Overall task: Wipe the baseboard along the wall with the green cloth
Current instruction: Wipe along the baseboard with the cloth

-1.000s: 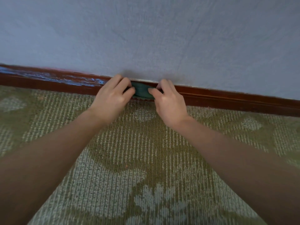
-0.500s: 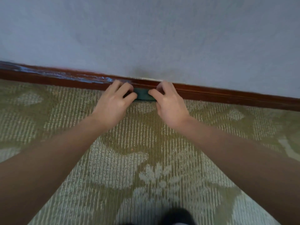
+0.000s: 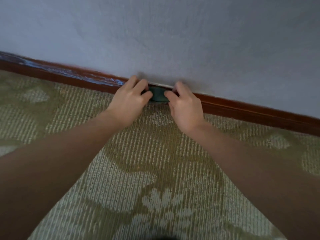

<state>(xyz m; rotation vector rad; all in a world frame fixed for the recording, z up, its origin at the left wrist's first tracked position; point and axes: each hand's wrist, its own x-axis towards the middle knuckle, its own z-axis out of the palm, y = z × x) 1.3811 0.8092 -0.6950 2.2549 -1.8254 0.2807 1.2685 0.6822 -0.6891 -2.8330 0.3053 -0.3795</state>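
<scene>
- Left hand (image 3: 129, 101): seen from my remote station, its fingers curl over the left end of the green cloth (image 3: 158, 96). The thumb closes in from below, so the hand pinches that end.
- Right hand (image 3: 186, 108): it takes the cloth's right end the same way, with fingers bent over the top and the thumb tip against the fabric.
- Green cloth: a small dark-green wad, visible only in the gap between the two hands. It is pressed against the face of the baseboard (image 3: 251, 110), with its lower edge at the carpet line. I cannot tell how far it extends beneath either hand.
- Baseboard: a dark reddish-brown strip at the foot of the wall (image 3: 173, 40), slanting down toward the right of the view. Bluish-white smears (image 3: 69, 71) mark its upper part left of the hands. Right of them the wood looks plain and glossy.
- Wall: pale blue-grey and lightly textured.
- Carpet (image 3: 155, 153): ribbed, olive and cream, with a floral pattern. It lies beneath both bare forearms.
</scene>
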